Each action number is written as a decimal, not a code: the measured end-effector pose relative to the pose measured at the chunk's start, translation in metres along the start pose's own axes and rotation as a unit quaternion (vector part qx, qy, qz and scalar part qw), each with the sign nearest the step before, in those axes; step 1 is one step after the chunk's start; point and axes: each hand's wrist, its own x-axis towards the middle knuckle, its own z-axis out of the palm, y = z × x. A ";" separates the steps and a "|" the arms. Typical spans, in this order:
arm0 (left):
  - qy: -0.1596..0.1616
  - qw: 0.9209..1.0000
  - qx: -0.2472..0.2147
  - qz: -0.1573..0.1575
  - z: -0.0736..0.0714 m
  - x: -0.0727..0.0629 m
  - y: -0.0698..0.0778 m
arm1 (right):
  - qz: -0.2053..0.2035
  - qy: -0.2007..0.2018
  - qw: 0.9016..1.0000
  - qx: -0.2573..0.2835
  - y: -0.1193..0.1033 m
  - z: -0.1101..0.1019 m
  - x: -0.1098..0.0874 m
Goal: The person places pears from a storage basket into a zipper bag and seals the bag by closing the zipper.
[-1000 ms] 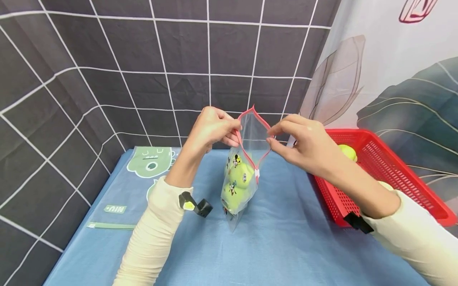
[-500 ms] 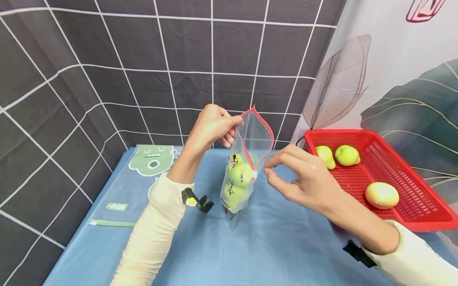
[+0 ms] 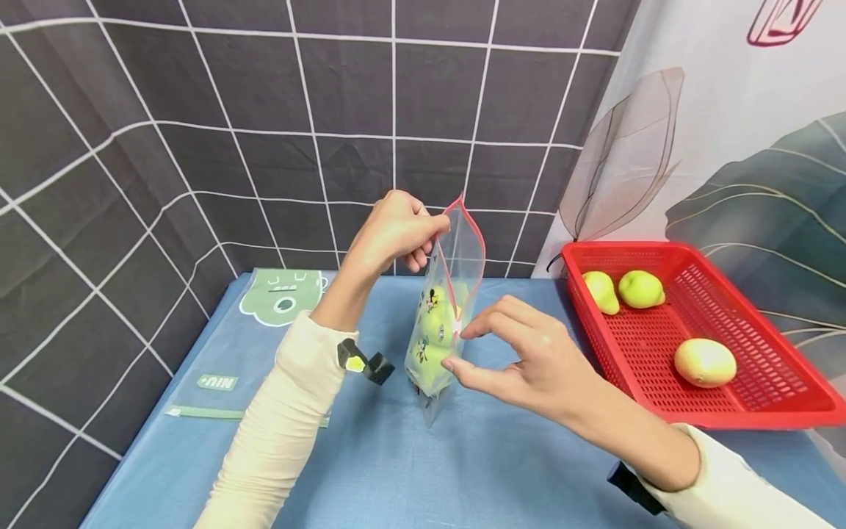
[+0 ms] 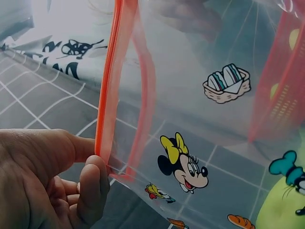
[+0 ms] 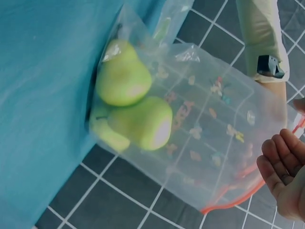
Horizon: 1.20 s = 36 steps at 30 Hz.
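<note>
A clear zip bag (image 3: 465,253) with a red rim and cartoon prints stands upright on the table, its mouth parted. Green pears (image 5: 124,78) lie in its lower part, plainest in the right wrist view. My left hand (image 3: 399,231) pinches one end of the red rim between thumb and fingers; the left wrist view shows this grip on the zip strip (image 4: 108,95). Beside the near end of the rim, at the white slider (image 3: 457,325), is my right hand (image 3: 529,353), thumb and forefinger apart. Whether a fingertip touches the slider I cannot tell.
A red plastic basket (image 3: 634,353) on the right holds two green pears (image 3: 641,289) and a pale yellow oval fruit (image 3: 705,362). A flat bag with a green cartoon print (image 3: 280,297) lies at the left on the blue tablecloth (image 3: 396,470). A dark gridded cloth hangs behind.
My right hand has left the far side of the bag's rim and moved down and left to the slider end. The mouth has narrowed. My left hand keeps its pinch.
</note>
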 end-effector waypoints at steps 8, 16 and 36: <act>-0.014 1.000 0.018 -0.008 -0.004 0.004 0.000 | -0.016 0.028 0.999 0.000 -0.004 0.007 -0.003; -0.014 0.999 0.034 -0.016 -0.013 0.002 -0.006 | 0.020 0.062 0.998 -0.028 0.003 0.001 -0.008; 0.006 0.956 -0.292 -0.030 -0.027 -0.042 -0.043 | 0.333 0.153 0.930 0.019 0.063 0.005 0.013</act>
